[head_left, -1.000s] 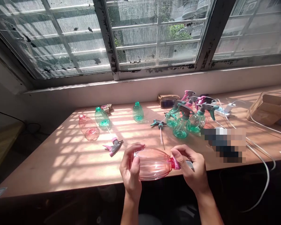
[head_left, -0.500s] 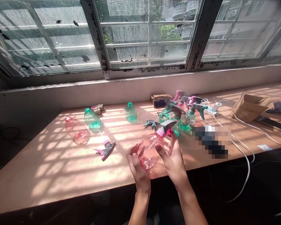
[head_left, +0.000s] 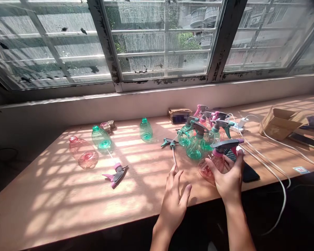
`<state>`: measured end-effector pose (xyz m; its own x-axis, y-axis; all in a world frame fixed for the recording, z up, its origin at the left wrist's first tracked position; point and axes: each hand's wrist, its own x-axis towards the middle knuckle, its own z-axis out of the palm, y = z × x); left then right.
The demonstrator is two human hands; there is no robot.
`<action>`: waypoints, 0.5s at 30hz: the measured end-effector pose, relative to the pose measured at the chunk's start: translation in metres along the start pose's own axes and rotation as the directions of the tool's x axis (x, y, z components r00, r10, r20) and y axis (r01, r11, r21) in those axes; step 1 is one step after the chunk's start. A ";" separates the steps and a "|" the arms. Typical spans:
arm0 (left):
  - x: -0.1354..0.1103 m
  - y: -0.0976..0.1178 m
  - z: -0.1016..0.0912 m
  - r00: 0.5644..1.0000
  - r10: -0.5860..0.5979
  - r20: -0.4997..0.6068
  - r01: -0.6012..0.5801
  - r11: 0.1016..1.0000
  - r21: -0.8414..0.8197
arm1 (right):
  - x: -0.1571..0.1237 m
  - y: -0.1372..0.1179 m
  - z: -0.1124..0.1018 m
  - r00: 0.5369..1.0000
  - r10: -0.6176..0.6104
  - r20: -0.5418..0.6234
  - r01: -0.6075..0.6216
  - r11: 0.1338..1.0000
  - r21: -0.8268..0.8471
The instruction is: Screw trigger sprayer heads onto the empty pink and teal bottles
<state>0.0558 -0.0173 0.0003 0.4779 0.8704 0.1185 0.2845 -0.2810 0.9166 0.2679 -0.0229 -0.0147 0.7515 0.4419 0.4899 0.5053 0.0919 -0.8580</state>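
My right hand (head_left: 229, 176) is closed around a pink spray bottle (head_left: 206, 170) fitted with a grey and pink trigger head, low at the table's right front. Fingers apart, my left hand (head_left: 174, 195) is over the table edge, its fingertips by the tube of a loose green spray head (head_left: 170, 142). Several assembled green spray bottles (head_left: 195, 148) stand just behind, with pink-headed ones (head_left: 201, 111) farther back. To the left, a pink and grey spray head (head_left: 117, 174) lies on its side near an uncapped pink bottle (head_left: 83, 153) and an uncapped green bottle (head_left: 101, 137). Another uncapped green bottle (head_left: 146, 130) stands upright farther back.
A dark phone-like slab (head_left: 248, 170) lies beside my right hand. White cables (head_left: 267, 164) run from a power strip (head_left: 238, 126) over the front edge. An open cardboard box (head_left: 279, 122) sits at right; small items (head_left: 107, 126) and a brown box (head_left: 179, 115) are near the wall.
The pink spray bottle has moved right and down towards the table in my right hand. My left hand has let go of it and opened by the loose green spray head's tube.
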 end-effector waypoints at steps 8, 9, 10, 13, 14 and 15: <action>-0.002 -0.004 -0.001 0.998 -0.056 0.008 0.056 0.996 -0.075 | 0.021 0.019 0.017 0.998 0.039 0.042 -0.034 0.994 -0.108; -0.004 -0.007 -0.002 0.998 -0.062 0.008 0.062 0.993 -0.099 | 0.024 0.019 0.018 0.998 0.040 0.043 -0.035 0.991 -0.130; -0.005 -0.009 -0.005 0.998 -0.057 0.000 0.057 0.992 -0.116 | 0.028 0.020 0.018 0.998 0.040 0.048 -0.032 0.989 -0.147; -0.009 -0.012 -0.025 0.992 -0.027 -0.125 0.010 0.992 -0.129 | 0.033 0.023 0.018 0.997 0.017 0.076 -0.004 0.985 -0.173; -0.010 -0.012 -0.036 0.978 -0.027 -0.208 0.001 0.992 -0.128 | 0.032 0.025 0.017 0.997 0.005 0.080 0.009 0.985 -0.175; -0.010 -0.012 -0.049 0.955 -0.032 -0.294 -0.006 0.992 -0.127 | 0.030 0.026 0.016 0.997 -0.006 0.080 0.020 0.984 -0.176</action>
<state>0.0071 -0.0033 0.0071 0.2033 0.9593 0.1963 0.1737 -0.2326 0.9569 0.2966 0.0071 -0.0252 0.7119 0.5117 0.4811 0.5873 -0.0580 -0.8073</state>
